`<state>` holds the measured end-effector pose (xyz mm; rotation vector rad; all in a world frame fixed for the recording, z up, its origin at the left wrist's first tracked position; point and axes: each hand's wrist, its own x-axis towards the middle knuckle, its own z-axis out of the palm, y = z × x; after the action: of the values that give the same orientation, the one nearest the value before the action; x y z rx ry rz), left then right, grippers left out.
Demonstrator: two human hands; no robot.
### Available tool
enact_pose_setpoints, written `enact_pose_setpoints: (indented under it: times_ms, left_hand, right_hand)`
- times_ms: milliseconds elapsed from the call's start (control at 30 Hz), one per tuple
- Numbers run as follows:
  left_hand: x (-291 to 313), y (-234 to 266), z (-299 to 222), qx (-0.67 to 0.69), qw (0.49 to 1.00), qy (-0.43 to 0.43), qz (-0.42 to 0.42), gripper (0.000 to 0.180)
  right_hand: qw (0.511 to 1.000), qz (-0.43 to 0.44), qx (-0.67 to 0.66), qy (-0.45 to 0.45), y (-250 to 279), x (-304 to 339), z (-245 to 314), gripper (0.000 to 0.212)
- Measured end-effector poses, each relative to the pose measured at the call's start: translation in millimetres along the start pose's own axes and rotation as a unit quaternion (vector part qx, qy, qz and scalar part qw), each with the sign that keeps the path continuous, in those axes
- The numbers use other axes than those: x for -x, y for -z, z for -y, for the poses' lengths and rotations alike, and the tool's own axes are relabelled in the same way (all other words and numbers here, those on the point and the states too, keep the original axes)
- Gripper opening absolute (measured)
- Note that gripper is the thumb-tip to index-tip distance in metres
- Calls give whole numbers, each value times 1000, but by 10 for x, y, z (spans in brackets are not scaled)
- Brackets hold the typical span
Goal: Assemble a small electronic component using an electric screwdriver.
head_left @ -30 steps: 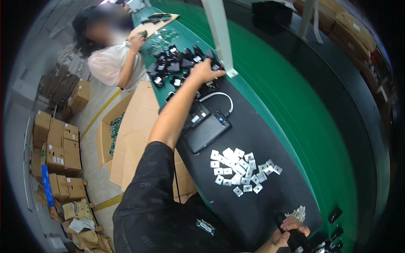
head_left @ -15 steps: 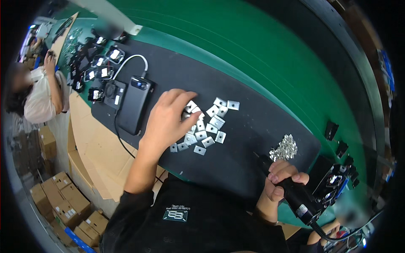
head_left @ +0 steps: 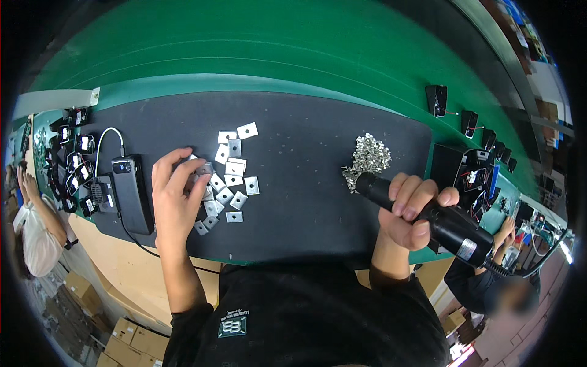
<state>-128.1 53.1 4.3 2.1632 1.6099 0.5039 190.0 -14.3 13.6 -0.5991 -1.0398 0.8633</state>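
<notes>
Small silver plates, square with a hole in each, lie loosely scattered left of centre on the dark mat. Over the left edge of this group is my left hand, its fingers curled and its thumb and forefinger closed about one metal plate. My right hand is wrapped round a black electric screwdriver, which points up and left. The screwdriver's front end is at the lower edge of a heap of small shiny screws; its bit is hard to make out.
A black power bank with a white cable lies left of the plates. Black device housings crowd the far left. More black parts stand at the right, and the screwdriver's cord runs off there. Co-workers sit on both sides.
My view has swung round, so the mat now lies level. The screwdriver's front end has come to the screw heap. My left hand stays at the plates, its thumb and forefinger closer together.
</notes>
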Motion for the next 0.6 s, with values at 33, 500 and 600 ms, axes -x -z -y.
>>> enact_pose_setpoints:
  times_ms: [33, 500, 600]
  left_hand:
    - [3, -7, 8, -12, 1000, 2, -10, 29]
    - [-65, -22, -107, 31, 997, 14, -71, 18]
    - [-173, -73, -262, 66, 994, -60, -63, 19]
  right_hand:
    - [999, -50, 4, 12, 0, 1, -11, 45]
    - [998, -61, -15, 14, -22, -5, 17, 44]
    - [998, -43, -52, 16, -45, -14, 102, 44]
